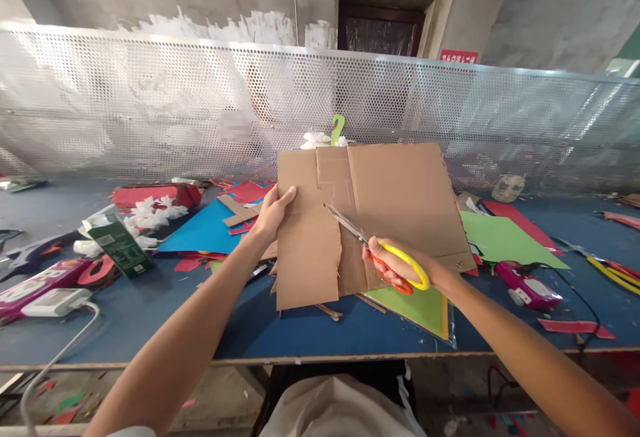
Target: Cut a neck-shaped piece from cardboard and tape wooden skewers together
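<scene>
My left hand grips the left edge of a large brown cardboard sheet, held up above the blue table. A jagged cut runs up through the sheet's lower middle. My right hand is closed round the yellow and orange handles of a pair of scissors. Their metal blades point up and left into the cut, slightly apart. The left strip of the cardboard hangs partly separated from the rest.
Blue paper, green paper, red scraps and cardboard offcuts litter the table. A pink glue gun lies at the right, a power strip and a green box at the left. A perforated metal screen stands behind.
</scene>
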`<state>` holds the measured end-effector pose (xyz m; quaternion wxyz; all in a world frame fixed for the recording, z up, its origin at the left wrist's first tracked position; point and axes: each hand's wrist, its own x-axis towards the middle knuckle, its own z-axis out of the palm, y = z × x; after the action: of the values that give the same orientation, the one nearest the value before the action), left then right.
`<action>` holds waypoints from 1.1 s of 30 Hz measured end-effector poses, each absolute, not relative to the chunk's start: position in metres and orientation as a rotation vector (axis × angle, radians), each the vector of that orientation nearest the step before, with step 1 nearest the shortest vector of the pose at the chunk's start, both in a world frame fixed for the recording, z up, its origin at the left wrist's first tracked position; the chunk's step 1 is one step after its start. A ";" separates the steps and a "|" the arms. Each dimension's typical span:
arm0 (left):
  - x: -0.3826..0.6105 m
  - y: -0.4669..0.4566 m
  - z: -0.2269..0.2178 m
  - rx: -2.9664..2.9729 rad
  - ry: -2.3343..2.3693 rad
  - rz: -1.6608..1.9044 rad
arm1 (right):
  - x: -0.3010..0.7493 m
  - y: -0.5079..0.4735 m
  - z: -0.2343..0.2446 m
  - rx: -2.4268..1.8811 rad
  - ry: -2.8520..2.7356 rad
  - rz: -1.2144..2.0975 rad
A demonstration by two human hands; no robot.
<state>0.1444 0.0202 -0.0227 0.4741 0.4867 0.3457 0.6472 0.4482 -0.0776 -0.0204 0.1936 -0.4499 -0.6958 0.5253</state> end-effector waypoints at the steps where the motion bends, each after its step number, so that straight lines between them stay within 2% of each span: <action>1: 0.144 0.020 -0.023 1.188 0.855 1.586 | 0.448 -0.077 -0.019 -1.291 -1.959 1.481; 9: 0.148 0.017 -0.023 1.191 0.863 1.569 | 0.431 -0.071 -0.003 -1.237 -1.896 1.588; 24: 0.143 0.015 -0.022 1.132 0.857 1.593 | 0.406 -0.064 -0.001 -1.285 -2.285 0.867; 33: 0.142 0.012 -0.014 1.264 0.817 1.679 | 0.416 -0.066 -0.016 -1.060 -2.178 1.082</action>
<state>0.1419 0.0119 -0.0139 0.4291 0.5063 0.3275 0.6725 0.4163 -0.0663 -0.0157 0.2418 -0.3875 -0.7966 0.3959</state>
